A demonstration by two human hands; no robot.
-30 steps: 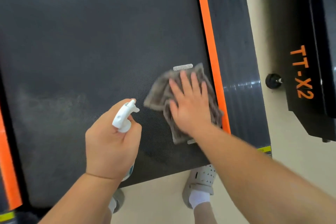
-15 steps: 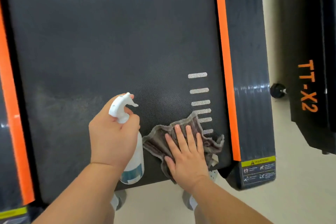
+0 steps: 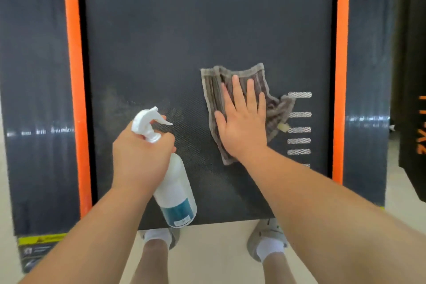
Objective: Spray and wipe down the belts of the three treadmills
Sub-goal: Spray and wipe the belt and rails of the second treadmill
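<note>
Head view places us at the near end of one treadmill, with its belt (image 3: 184, 30) running away from us between two orange strips (image 3: 342, 53). Our right hand (image 3: 242, 127) lies flat, fingers straight and spread, and presses the cloth (image 3: 274, 108) onto the right half of the belt, just beside a row of white marks (image 3: 299, 114). We judge that a flat palm spreads the load across the crumpled fabric, so that more of it meets the textured surface. Our left hand (image 3: 143, 157) is curled round the neck of the spray bottle (image 3: 175, 191), with a fingertip at the trigger. The bottle is tilted, with its nozzle pointing toward the middle of the belt. A faint damp haze shows on the belt just beyond it. This grip appears to let us wet one zone while the other hand wipes. We judge this belt partly done, since the far portion shows no wetness. A second treadmill (image 3: 412, 76) stands to the right, and a third is not visible.
</note>
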